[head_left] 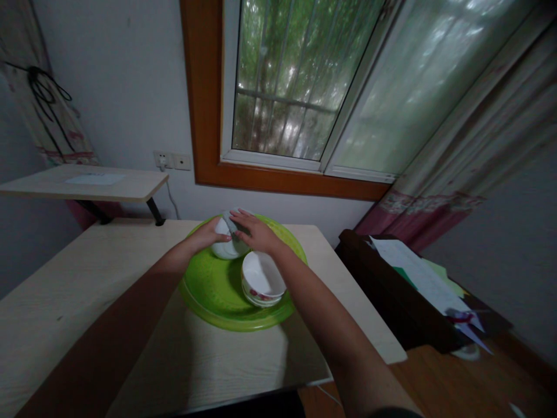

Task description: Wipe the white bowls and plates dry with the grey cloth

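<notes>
A wide green plastic basin [209,290] stands on the pale wooden table. Toward its far side is a white bowl [227,249], tilted, with my left hand [205,236] gripping it by the left side. My right hand [257,232] is on a grey cloth [230,222] at the bowl, its fingers bent over the cloth. Nearer to me, under my right forearm, a small stack of white bowls [262,277] with a red floral pattern rests in the basin. Part of the tilted bowl is hidden behind my hands and the cloth.
A raised shelf [126,191] with a sheet of paper sits at the table's left back. The wall and window [287,81] rise behind. To the right, past the table edge [361,296], a dark brown piece of furniture [391,302] holds papers.
</notes>
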### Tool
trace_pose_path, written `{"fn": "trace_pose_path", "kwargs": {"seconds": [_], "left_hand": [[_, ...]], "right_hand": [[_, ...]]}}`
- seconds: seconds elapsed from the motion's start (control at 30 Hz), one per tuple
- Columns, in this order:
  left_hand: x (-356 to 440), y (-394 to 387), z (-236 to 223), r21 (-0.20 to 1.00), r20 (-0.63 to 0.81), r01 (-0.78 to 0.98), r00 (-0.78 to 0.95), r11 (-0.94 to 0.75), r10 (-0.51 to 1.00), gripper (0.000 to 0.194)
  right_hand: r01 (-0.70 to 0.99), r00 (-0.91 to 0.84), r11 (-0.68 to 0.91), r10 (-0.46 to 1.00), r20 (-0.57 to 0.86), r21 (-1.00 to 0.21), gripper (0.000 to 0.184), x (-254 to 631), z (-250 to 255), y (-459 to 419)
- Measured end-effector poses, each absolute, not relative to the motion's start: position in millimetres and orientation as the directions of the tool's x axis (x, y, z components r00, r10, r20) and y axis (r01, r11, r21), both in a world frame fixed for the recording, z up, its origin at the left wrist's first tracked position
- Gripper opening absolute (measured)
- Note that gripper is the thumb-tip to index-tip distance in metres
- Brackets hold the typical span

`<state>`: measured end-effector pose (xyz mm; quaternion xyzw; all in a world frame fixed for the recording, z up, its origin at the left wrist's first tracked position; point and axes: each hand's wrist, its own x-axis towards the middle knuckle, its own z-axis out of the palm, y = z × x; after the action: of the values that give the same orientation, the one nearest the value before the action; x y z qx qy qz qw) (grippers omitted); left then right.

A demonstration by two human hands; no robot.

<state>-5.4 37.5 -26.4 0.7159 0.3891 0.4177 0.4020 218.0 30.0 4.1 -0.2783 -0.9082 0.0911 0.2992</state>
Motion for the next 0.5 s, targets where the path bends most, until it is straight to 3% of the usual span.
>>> {"fn": "trace_pose_path", "kwargs": {"seconds": [0.17,0.27,0.37,0.5], "left_hand": [[-3.1,31.3,-17.8,0.932,0.251,0.137,0.422,-0.334,0.871,0.075],[-2.6,29.0,-16.3,0.934,0.236,0.156,0.404,-0.321,0.884,0.071],[-2.7,29.0,-16.6,0.930,0.236,0.178,0.382,-0.321,0.894,0.067],[-2.7,29.4,-16.7,0.923,0.236,0.205,0.370,-0.326,0.899,0.062]], "right_hand": [[0.603,-0.455,0.666,0.740,0.496,-0.440,0.048,228.2,0.5,40.2],[0.709,-0.303,0.483,0.867,0.396,-0.514,0.037,238.8,-2.5,47.4],[0.805,-0.224,0.323,0.942,0.249,-0.498,0.030,246.5,-5.1,52.1],[0.835,-0.224,0.283,0.958,0.179,-0.472,0.028,247.9,-5.5,51.6]]}}
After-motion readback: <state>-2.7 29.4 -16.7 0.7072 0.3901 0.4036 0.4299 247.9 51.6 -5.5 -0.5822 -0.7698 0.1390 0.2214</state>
